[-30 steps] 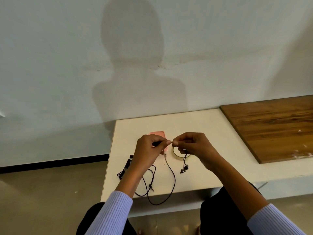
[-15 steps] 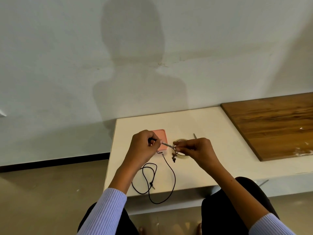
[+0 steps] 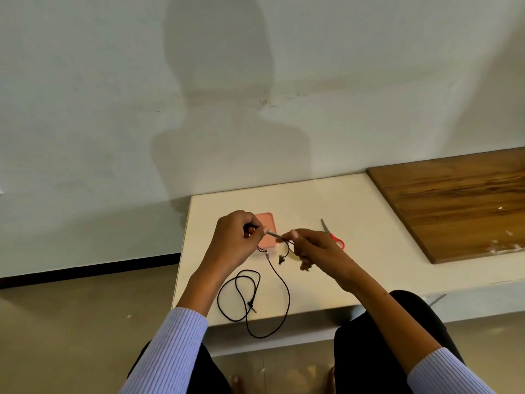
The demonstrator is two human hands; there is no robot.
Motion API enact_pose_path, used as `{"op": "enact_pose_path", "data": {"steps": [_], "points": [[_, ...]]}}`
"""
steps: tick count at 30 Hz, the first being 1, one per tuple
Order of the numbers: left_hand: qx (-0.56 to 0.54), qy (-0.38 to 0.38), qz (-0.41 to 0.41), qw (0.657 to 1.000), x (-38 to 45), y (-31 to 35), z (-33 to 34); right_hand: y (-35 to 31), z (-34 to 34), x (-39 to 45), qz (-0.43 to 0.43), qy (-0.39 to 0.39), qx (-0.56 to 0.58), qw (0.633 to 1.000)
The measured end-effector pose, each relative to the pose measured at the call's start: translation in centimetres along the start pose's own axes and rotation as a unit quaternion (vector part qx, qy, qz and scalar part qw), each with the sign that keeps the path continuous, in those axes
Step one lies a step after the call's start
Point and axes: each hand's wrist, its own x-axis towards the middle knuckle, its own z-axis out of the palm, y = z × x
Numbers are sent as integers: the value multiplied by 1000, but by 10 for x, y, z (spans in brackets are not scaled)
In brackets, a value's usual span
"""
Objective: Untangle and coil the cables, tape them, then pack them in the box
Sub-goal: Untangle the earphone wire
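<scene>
Head view, looking down on a white table [image 3: 369,268] set against a pale wall [image 3: 113,81]. The left hand [image 3: 235,243] is raised above the table's far left portion, fingers curled, pinching one end of a short taut stretch of black cable [image 3: 279,282] between thumb and forefinger. The right hand [image 3: 315,248] is just to the right of it, fingers also curled, pinching the other end of that stretch; what look like small earbuds [image 3: 281,260] dangle below the gap between the two hands, though their form is too small to confirm. From the left hand the cable drops to the table, passes a small inline piece, and runs toward the table's near edge, where it lies in loose overlapping loops with a plug [image 3: 252,306] inside them; the lowest loop overhangs that edge. A pink box [image 3: 268,227] lies flat on the table beyond the hands, partly hidden by the left hand. Red-handled scissors [image 3: 332,234] lie on the table just right of the right hand, blades pointing toward the wall. A brown wooden board [image 3: 454,206] covers the table's right portion. Both forearms wear ribbed pale blue sleeves [image 3: 176,351]; the person's shadow falls on the wall beyond the table.
</scene>
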Motion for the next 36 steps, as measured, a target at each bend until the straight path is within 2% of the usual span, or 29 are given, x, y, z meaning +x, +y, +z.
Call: {"op": "enact_pose_path", "data": {"steps": [5, 10, 15, 19, 31, 36], "points": [[-7, 22, -12, 1000, -2, -7, 6, 9, -2, 4, -13, -8, -102, 995], [-9, 63, -37, 997, -1, -18, 5, 21, -12, 0, 40, -55, -7, 998], [-18, 84, -66, 994, -1, -30, 6, 27, -23, 2, 81, 7, 75, 994], [-24, 87, -85, 992, -2, -36, 15, 33, -21, 3, 90, 58, 81, 991], [-45, 43, -135, 989, -18, -54, 31, 62, -1, 19, 127, 222, -28, 966], [-60, 63, -171, 982, -44, -62, 30, 72, 6, 22, 107, 228, -83, 964]]}}
